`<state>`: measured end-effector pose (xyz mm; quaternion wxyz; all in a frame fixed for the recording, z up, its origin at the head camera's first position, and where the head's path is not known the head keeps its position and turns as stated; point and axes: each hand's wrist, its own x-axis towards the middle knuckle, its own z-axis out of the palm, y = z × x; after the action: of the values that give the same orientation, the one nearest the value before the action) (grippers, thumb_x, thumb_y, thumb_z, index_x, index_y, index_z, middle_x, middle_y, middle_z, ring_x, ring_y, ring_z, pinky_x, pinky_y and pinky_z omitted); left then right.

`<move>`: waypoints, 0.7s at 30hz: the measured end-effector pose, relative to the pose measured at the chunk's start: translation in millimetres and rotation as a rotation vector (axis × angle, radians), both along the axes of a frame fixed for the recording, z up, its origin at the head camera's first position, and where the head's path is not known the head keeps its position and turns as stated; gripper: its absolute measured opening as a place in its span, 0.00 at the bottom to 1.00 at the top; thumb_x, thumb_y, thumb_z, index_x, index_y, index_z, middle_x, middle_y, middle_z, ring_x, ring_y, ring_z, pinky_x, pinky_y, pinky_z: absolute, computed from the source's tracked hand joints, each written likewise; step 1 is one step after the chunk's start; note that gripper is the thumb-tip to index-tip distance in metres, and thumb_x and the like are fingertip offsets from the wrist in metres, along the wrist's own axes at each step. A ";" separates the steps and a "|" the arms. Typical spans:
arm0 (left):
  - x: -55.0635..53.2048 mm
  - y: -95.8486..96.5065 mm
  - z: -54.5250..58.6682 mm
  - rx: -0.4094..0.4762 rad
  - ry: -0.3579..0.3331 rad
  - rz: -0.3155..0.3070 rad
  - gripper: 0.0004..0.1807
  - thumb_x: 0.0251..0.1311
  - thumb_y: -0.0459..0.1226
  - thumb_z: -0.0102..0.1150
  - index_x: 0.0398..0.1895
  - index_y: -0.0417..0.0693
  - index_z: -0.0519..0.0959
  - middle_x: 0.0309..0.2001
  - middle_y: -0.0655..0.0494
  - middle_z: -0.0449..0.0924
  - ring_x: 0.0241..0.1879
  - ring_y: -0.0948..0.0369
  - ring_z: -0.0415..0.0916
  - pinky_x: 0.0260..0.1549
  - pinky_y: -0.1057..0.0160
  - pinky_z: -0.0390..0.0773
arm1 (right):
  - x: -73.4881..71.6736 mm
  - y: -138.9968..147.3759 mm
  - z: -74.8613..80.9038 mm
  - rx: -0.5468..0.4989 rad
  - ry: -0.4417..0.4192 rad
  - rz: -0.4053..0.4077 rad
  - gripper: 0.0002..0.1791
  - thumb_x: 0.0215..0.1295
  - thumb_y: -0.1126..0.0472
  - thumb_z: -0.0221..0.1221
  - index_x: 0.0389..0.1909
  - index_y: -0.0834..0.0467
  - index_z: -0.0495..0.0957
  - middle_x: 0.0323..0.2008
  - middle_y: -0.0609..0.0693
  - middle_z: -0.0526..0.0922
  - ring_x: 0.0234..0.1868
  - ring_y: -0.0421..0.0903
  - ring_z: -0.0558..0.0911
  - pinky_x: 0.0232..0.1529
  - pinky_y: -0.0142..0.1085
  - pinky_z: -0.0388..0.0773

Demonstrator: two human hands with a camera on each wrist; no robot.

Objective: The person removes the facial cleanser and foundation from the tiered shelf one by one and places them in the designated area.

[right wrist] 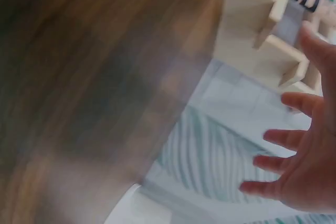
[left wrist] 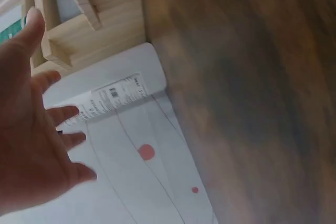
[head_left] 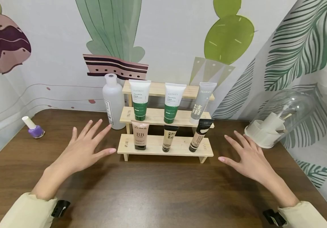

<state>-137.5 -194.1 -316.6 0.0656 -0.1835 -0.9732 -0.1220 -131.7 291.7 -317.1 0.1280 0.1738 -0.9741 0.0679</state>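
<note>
My left hand (head_left: pixel 81 151) hovers left of a tiered wooden rack (head_left: pixel 152 139), fingers spread, holding nothing. To the rack's right, my right hand (head_left: pixel 250 158) is spread the same way. On the middle tier stand two white-and-green tubes (head_left: pixel 140 99) (head_left: pixel 173 103) and a grey tube (head_left: pixel 203 103) that leans right. The lowest tier bears a pink BB cream tube (head_left: pixel 140 136), a small beige tube with a black cap (head_left: pixel 169 138) and a tilted black-and-beige tube (head_left: pixel 201 135). Both wrist views show the outstretched fingers apart from the rack.
A translucent white bottle (head_left: pixel 114 101) stands behind my left hand, against the rack's left side. Purple nail polish (head_left: pixel 34 128) is at the far left. A glass dome on a white base (head_left: pixel 261 133) sits beyond my right hand. Patterned cloth (head_left: pixel 174 38) backs the brown table (head_left: pixel 163 190).
</note>
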 end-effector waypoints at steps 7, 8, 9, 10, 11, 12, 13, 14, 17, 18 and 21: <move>-4.3 12.5 4.7 0.131 -0.005 -0.129 0.39 0.54 0.51 0.61 0.65 0.41 0.62 0.64 0.38 0.58 0.62 0.42 0.55 0.57 0.39 0.57 | 16.0 -19.8 10.3 -0.165 0.003 0.160 0.30 0.49 0.51 0.68 0.51 0.62 0.74 0.48 0.56 0.74 0.50 0.57 0.73 0.47 0.53 0.70; -6.0 14.1 3.9 0.147 -0.012 -0.137 0.38 0.53 0.49 0.62 0.64 0.40 0.63 0.63 0.38 0.60 0.61 0.42 0.57 0.57 0.41 0.59 | 17.5 -23.5 11.7 -0.187 0.004 0.178 0.28 0.48 0.54 0.68 0.50 0.62 0.75 0.47 0.55 0.76 0.47 0.55 0.75 0.45 0.51 0.72; -7.5 15.7 2.7 0.156 -0.023 -0.142 0.38 0.53 0.47 0.63 0.63 0.39 0.63 0.62 0.38 0.61 0.61 0.42 0.58 0.56 0.42 0.60 | 18.7 -27.2 12.7 -0.206 0.011 0.196 0.26 0.47 0.56 0.69 0.48 0.61 0.76 0.45 0.53 0.77 0.45 0.52 0.77 0.44 0.48 0.74; -9.2 17.2 1.5 0.163 -0.034 -0.145 0.37 0.52 0.46 0.64 0.63 0.38 0.64 0.61 0.37 0.62 0.60 0.42 0.58 0.56 0.42 0.61 | 19.7 -31.0 13.5 -0.227 0.015 0.217 0.24 0.46 0.58 0.69 0.46 0.61 0.77 0.43 0.51 0.79 0.43 0.49 0.78 0.42 0.45 0.76; -10.9 18.6 0.1 0.167 -0.043 -0.148 0.37 0.52 0.45 0.64 0.62 0.36 0.64 0.61 0.37 0.63 0.60 0.42 0.59 0.56 0.43 0.61 | 20.8 -34.8 14.5 -0.243 0.019 0.235 0.23 0.46 0.59 0.70 0.44 0.61 0.77 0.41 0.50 0.80 0.41 0.46 0.79 0.40 0.42 0.77; -12.5 19.8 -1.4 0.172 -0.052 -0.152 0.37 0.52 0.44 0.64 0.62 0.35 0.64 0.60 0.36 0.63 0.60 0.42 0.59 0.56 0.43 0.61 | 21.7 -38.7 15.4 -0.261 0.018 0.256 0.22 0.45 0.60 0.70 0.43 0.61 0.78 0.40 0.48 0.80 0.39 0.44 0.79 0.38 0.40 0.77; -14.0 21.0 -3.0 0.176 -0.062 -0.156 0.37 0.52 0.44 0.64 0.62 0.35 0.64 0.60 0.36 0.64 0.60 0.42 0.59 0.56 0.43 0.61 | 22.7 -42.6 16.2 -0.279 0.013 0.275 0.21 0.45 0.61 0.70 0.42 0.60 0.78 0.39 0.48 0.81 0.37 0.41 0.78 0.36 0.38 0.77; -15.2 21.9 -4.1 0.183 -0.069 -0.164 0.37 0.52 0.43 0.65 0.61 0.34 0.64 0.60 0.36 0.64 0.59 0.41 0.60 0.56 0.43 0.61 | 23.7 -47.1 17.3 -0.301 0.007 0.297 0.21 0.44 0.62 0.70 0.42 0.60 0.78 0.38 0.47 0.81 0.36 0.40 0.78 0.34 0.36 0.77; -18.8 23.4 -7.3 0.205 -0.092 -0.201 0.36 0.52 0.42 0.65 0.61 0.33 0.64 0.59 0.35 0.64 0.59 0.42 0.60 0.56 0.43 0.61 | 26.1 -60.6 19.2 -0.370 -0.043 0.357 0.20 0.45 0.63 0.69 0.42 0.59 0.78 0.36 0.43 0.81 0.33 0.36 0.77 0.32 0.33 0.77; -19.9 23.6 -8.2 0.213 -0.097 -0.215 0.36 0.52 0.41 0.65 0.60 0.32 0.65 0.59 0.35 0.64 0.59 0.42 0.60 0.56 0.43 0.61 | 26.5 -65.4 19.9 -0.397 -0.062 0.379 0.20 0.46 0.63 0.69 0.43 0.59 0.78 0.36 0.42 0.80 0.33 0.36 0.77 0.32 0.32 0.77; -22.9 23.5 -10.5 0.235 -0.108 -0.248 0.34 0.52 0.39 0.65 0.60 0.32 0.65 0.59 0.35 0.64 0.59 0.42 0.61 0.56 0.44 0.61 | 27.0 -79.9 21.3 -0.470 -0.112 0.435 0.19 0.47 0.65 0.68 0.43 0.59 0.78 0.34 0.41 0.80 0.32 0.35 0.77 0.32 0.32 0.78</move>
<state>-160.4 -170.6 -327.1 0.0187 -0.2866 -0.9242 -0.2517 -104.8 211.8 -295.8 0.0936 0.3395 -0.8772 0.3263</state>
